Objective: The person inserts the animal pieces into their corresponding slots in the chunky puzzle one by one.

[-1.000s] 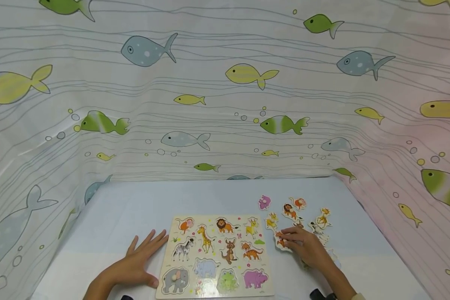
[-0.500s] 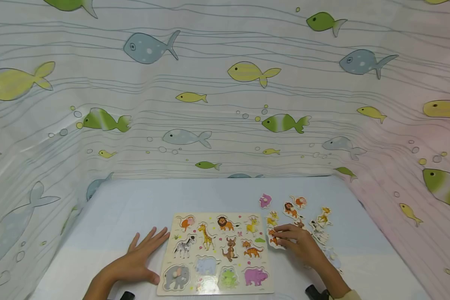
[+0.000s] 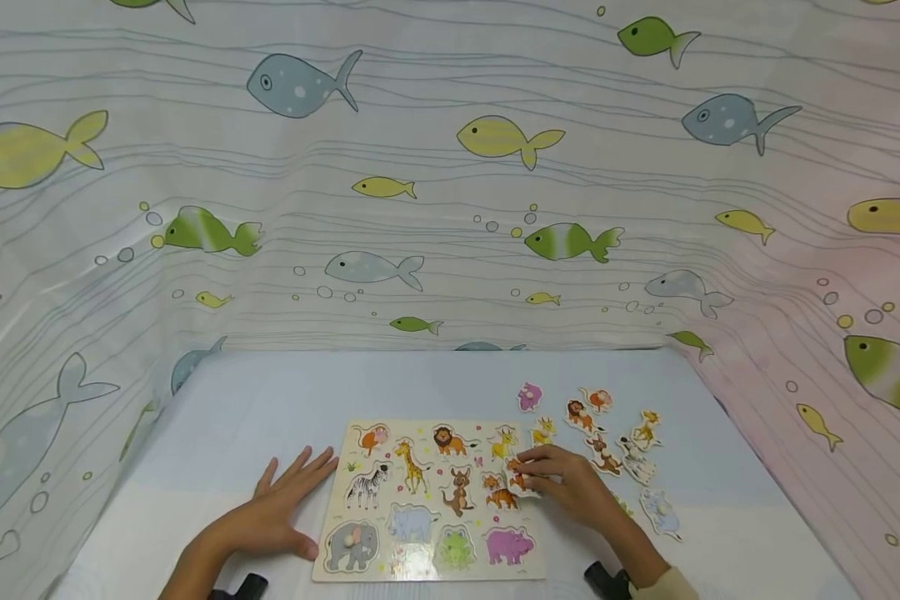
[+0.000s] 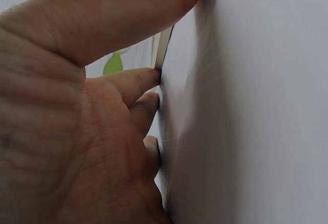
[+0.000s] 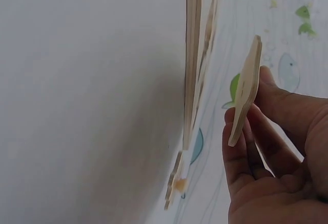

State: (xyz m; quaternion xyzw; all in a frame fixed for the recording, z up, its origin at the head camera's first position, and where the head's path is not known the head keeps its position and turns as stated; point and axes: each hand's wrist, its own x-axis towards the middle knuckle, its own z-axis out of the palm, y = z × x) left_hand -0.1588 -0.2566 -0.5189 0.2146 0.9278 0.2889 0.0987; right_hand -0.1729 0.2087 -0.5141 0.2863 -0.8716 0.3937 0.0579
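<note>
A wooden animal puzzle board [image 3: 337, 517] lies flat on the table. My right hand [image 3: 573, 490] pinches a tiger puzzle piece [image 3: 519, 479] over the board's right side, just right of the printed tiger [image 3: 499, 493]. In the right wrist view the piece [image 5: 247, 90] appears edge-on between thumb and fingers, apart from the board's edge [image 5: 192, 70]. My left hand [image 3: 270, 512] rests on the table with fingers spread, fingertips and thumb at the board's left edge. The left wrist view shows its palm [image 4: 102, 147] side-on. An elephant with a knob [image 3: 352, 546] sits at the board's lower left.
Right of the board lie several loose pieces: a hippo [image 3: 529, 397], a goat [image 3: 543, 432], a lion [image 3: 583, 415], a monkey [image 3: 597, 399], a kangaroo [image 3: 603, 456], a giraffe [image 3: 647, 429], a zebra [image 3: 636, 461] and a rhino [image 3: 661, 512]. A fish-patterned curtain [image 3: 435, 225] surrounds the table.
My right hand has carried the tiger piece leftward from among the loose pieces to over the board's right side, uncovering the kangaroo piece. The left hand stays at the board's left edge.
</note>
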